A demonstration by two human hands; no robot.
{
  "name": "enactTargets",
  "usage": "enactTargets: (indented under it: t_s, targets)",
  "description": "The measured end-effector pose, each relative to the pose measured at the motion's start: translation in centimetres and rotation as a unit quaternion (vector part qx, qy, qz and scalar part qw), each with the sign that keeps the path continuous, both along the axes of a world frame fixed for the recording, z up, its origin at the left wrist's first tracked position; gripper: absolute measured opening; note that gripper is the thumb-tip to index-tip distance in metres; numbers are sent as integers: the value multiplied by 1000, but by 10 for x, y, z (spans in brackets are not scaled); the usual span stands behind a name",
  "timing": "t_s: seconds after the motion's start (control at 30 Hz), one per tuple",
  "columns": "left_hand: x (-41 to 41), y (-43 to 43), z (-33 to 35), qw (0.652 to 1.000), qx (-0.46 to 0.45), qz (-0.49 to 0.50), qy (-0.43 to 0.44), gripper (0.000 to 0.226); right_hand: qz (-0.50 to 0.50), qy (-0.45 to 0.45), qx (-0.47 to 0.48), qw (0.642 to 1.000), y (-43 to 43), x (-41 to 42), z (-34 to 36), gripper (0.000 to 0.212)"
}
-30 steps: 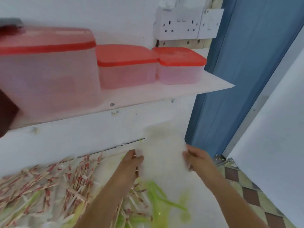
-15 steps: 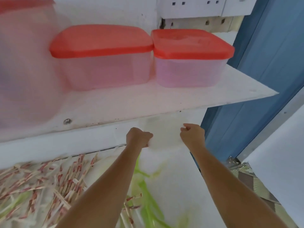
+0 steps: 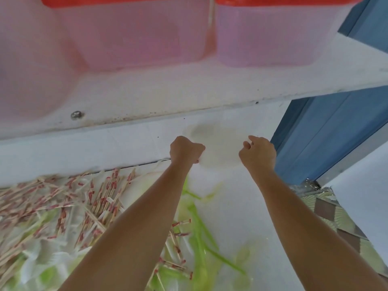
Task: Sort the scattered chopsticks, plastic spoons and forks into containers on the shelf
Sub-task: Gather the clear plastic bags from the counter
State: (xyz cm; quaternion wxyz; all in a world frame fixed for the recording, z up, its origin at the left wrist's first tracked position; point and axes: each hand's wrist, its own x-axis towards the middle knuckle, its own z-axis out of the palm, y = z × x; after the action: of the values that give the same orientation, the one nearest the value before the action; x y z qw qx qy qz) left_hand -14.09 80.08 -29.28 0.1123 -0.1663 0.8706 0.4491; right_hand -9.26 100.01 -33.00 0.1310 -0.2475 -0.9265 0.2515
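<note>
Both arms are stretched forward and up from the near edge, toward the wall under the shelf [image 3: 189,91]. The left hand [image 3: 185,150] is curled into a tight fist with the knuckles turned up. The right hand [image 3: 258,153] is held level with it, a little to the right, with its fingers bent inward. Between them a pale thing [image 3: 220,152] is held: its left edge is gripped in the left fist and its right edge is pinched by the right fingers. It is see-through and so blurred that it cannot be told what it is.

On the shelf, a large tub [image 3: 31,70] at the left is smeared by blur. The middle tub [image 3: 134,34] and the right tub [image 3: 268,34] are cut off at the top, so that only a strip of each red lid is seen.

The chopsticks [image 3: 63,202] are scattered on the white counter, near and to the left of the left arm, well apart from both hands. The green cutlery [image 3: 199,227] lies between the two forearms, nearer than the hands; whether these are forks or spoons cannot be made out. A blue door frame [image 3: 327,133] stands just right of the right hand.
</note>
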Motion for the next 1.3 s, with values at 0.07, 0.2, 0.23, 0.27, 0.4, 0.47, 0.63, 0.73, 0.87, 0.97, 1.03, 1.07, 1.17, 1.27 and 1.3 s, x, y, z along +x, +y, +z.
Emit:
enactTargets:
  t_s: [0.07,0.2,0.23,0.27,0.4,0.47,0.63,0.73,0.87,0.97,1.03,1.07,1.17,1.27,1.3]
  targets:
    - [1,-1,-2,1000,18,4,-11,13,5,-3,3,1000,0,-1,-2,34]
    - [4,0,-5,998,51,9,-30,12,6,19,-38,999,-2,-1,-8,34]
    - [4,1,-5,998,50,9,-30,10,4,29,-58,998,-2,-1,-10,33]
    - [3,1,-6,998,49,9,-30,8,3,38,-76,996,-2,0,-12,33]
    - [-1,3,-15,999,40,8,-28,16,-4,67,-112,991,-5,1,-17,32]
    - [-2,4,-19,1000,23,1,-20,26,-1,79,-114,990,-5,2,-20,29]
    - [-3,5,-27,1000,-2,-12,-4,20,0,97,-128,987,-5,0,-25,29]
    - [-4,4,-30,1000,2,-17,-3,18,-3,98,-139,985,-5,-1,-25,31]
    - [-6,3,-33,1000,19,-11,-4,26,-1,97,-135,986,-6,0,-25,32]
    - [1,3,-35,1000,25,-13,13,29,-7,108,-146,983,-7,0,-27,33]
    - [5,4,-38,998,34,-14,42,44,-7,115,-163,980,-8,0,-27,33]
    - [6,4,-40,998,35,-21,55,51,-7,117,-175,978,-7,1,-27,33]
    - [4,2,-42,995,61,-37,63,56,1,107,-208,972,-1,1,-25,33]
    - [6,-2,-48,994,49,-60,74,55,39,70,-150,985,0,-1,-19,44]
    - [9,-2,-51,993,23,-75,92,55,57,49,-108,991,-2,-2,-18,52]
